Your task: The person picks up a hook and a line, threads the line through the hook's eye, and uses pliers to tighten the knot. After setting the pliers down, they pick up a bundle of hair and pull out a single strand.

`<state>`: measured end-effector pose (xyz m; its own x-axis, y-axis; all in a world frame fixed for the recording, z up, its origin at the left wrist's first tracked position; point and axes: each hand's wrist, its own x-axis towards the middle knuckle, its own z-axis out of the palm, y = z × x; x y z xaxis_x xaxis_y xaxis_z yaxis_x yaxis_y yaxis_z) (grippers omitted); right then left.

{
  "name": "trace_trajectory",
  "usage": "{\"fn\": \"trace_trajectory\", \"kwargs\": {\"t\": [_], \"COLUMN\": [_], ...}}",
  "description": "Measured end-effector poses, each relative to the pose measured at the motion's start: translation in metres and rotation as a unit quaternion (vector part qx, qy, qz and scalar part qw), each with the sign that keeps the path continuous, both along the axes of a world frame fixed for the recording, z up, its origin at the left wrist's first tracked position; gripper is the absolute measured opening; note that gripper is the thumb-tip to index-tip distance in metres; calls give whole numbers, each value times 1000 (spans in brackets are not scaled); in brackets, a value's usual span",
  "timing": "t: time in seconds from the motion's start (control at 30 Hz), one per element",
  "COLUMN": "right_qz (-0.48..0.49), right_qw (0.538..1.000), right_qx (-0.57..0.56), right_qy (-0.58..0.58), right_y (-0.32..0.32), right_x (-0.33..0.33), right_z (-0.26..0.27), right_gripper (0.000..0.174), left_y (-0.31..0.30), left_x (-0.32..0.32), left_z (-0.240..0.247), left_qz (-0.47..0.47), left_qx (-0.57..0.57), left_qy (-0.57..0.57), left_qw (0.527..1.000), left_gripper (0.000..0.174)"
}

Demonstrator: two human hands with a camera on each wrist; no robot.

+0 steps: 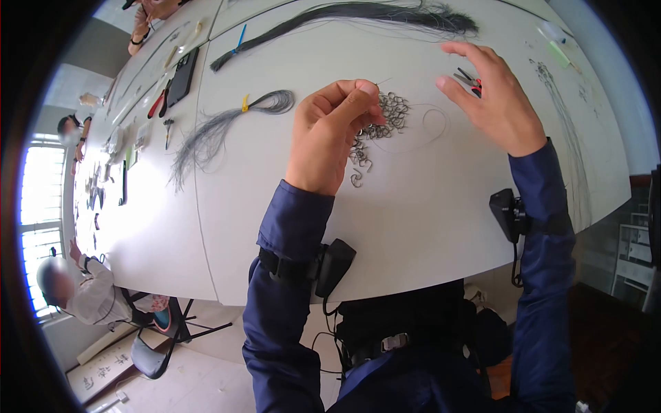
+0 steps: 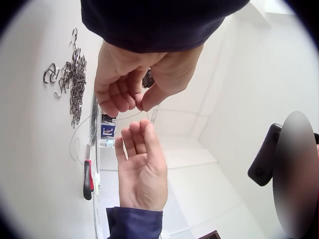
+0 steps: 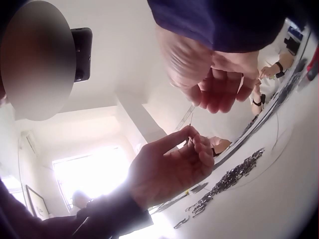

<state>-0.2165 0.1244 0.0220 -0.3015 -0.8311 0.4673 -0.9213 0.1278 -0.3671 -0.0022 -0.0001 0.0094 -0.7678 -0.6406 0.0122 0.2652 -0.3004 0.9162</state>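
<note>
Worktop (image 1: 413, 227): white, spread before you under bright light, with a joint running across it to your left.
Background: a window (image 1: 41, 199) glares on the far left, and another person (image 1: 89, 296) is near a folding chair (image 1: 155, 347).
Left hand (image 1: 321, 138): over the hooks, the fingers pinch a thin line (image 1: 448, 125) at the tips of thumb and forefinger; you cannot tell whether they hold a hook too.
Right hand (image 1: 497, 100): raised to the right, your fingers loose and grasping nothing.
Thin line: one end sticks out past your left fingertips, and a curved stretch shows right of the pile.
Hooks (image 1: 394, 113): a heap of metal curves beside your left hand, a few strays at its near end.
Red-and-black-handled tool (image 2: 88, 180): on the worktop, partly behind your right hand in the head view.
Dark bundle (image 1: 330, 14): long strands at the far side, blue tie (image 1: 239, 38) near one end.
Grey bundle (image 1: 206, 141): left of your left hand, bound by a yellow tie (image 1: 245, 102).
</note>
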Motion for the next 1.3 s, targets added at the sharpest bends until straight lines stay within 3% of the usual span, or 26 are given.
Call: {"fn": "trace_trajectory", "kwargs": {"t": [0.03,0.13,0.23,0.33,0.43,0.53,0.63,0.73,0.83,0.93,1.3], "right_qz": [-49,-94,-116,-116,-87,-103,-121,-148,-30,72,60], "right_qw": [993,978,968,967,984,972,968,977,976,979,974], "right_qx": [23,138,222,225,143,209,207,142,63,20,9], "right_qy": [106,127,-8,-32,54,22,80,-60,-205,-192,-221], "right_y": [5,18,16,13,30,43,40,33,30,17,4], "right_x": [-9,-23,-37,-46,-26,-17,-18,-4,43,65,91], "right_z": [-9,-23,-19,-20,-16,-6,-18,1,37,18,11], "right_gripper": [37,43,43,43,33,30,28,24,23,24,28], "left_y": [0,-1,-1,0,-3,-5,-6,-6,-2,0,-2], "left_x": [0,1,2,1,2,3,3,1,1,-2,1], "left_z": [0,0,-1,-2,-2,-3,-5,-5,-2,0,-4], "left_qz": [7,14,17,25,30,41,46,52,57,55,68], "left_qx": [-2,-9,-6,1,8,12,13,4,15,24,21], "left_qy": [0,6,11,14,23,30,38,36,45,58,66], "left_qw": [1000,1000,1000,1000,999,999,998,998,997,996,995], "left_gripper": [17,17,17,17,16,15,14,14,11,11,14]}}
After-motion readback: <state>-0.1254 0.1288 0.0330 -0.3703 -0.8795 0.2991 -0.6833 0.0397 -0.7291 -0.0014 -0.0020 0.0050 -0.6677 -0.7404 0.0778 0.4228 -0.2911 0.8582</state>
